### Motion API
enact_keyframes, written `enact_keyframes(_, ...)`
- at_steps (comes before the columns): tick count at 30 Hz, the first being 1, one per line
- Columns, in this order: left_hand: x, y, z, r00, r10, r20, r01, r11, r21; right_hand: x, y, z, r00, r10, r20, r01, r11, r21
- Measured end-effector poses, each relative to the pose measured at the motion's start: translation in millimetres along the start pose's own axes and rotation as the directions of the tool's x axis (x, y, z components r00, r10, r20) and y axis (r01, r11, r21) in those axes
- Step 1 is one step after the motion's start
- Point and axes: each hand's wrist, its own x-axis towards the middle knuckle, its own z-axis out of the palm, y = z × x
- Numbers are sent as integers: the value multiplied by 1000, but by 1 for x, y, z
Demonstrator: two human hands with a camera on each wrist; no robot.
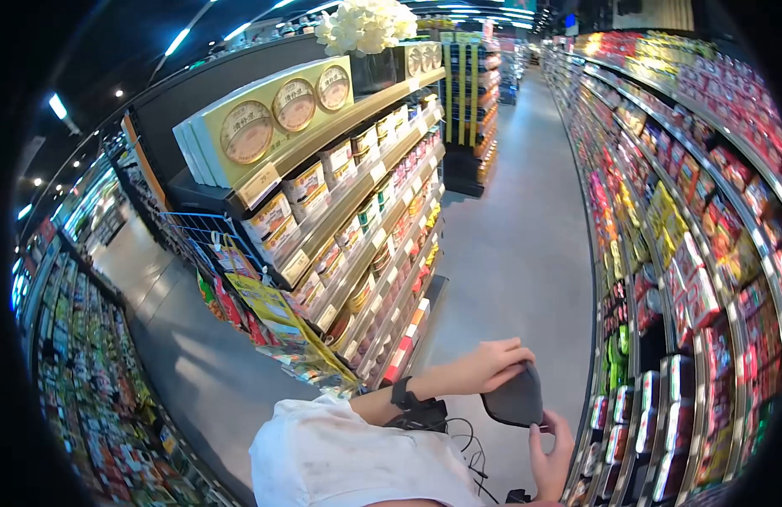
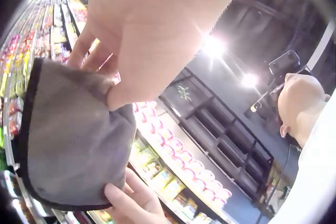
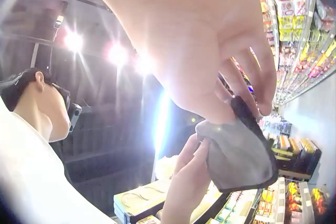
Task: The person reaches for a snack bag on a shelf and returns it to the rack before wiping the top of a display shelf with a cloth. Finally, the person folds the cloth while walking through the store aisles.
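Note:
A grey piece of cloth with black edging [image 1: 513, 399] is held between my two hands in front of the body. My left hand [image 1: 499, 365] pinches its upper end, thumb on one face and fingers behind, as the left wrist view shows. At the lower corner my right hand [image 1: 551, 452] pinches the black edge between thumb and fingers. In the left wrist view the cloth [image 2: 79, 134] hangs fairly flat, creased near the left thumb. The right wrist view shows its other side, with the cloth [image 3: 239, 155] bent and its edging [image 3: 247, 113] under the right hand.
Shelves of packaged goods [image 1: 686, 228] line the right side of the aisle. To the left stands a shelf unit [image 1: 357, 220] with tins and green boxes [image 1: 272, 114]; a rack of bags [image 1: 264, 304] hangs on its end. Black cables [image 1: 471, 448] dangle near the waist. Grey floor [image 1: 517, 220] runs ahead.

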Motion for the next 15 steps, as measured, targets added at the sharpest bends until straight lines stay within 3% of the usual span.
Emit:
enact_keyframes(3, 31, -34, -16, 972, -157, -176, 162, 987, 11, 68, 22, 5, 993, -57, 105, 55, 998, 22)
enact_keyframes(6, 60, -86, -34, 925, -191, -328, 205, 979, 8, 143, 41, 20, 976, -108, 188, 99, 993, 60)
enact_keyframes(8, 79, -123, -49, 910, -214, -354, 222, 975, -19, 194, 55, 37, 965, -143, 221, 131, 989, 69)
enact_keyframes(12, 132, -185, -80, 919, -306, -249, 338, 936, 97, 309, 67, 57, 925, -210, 318, 201, 978, 61)
enact_keyframes(15, 176, -229, -101, 948, -224, -225, 254, 960, 117, 399, 58, 67, 872, -276, 404, 286, 958, 38)
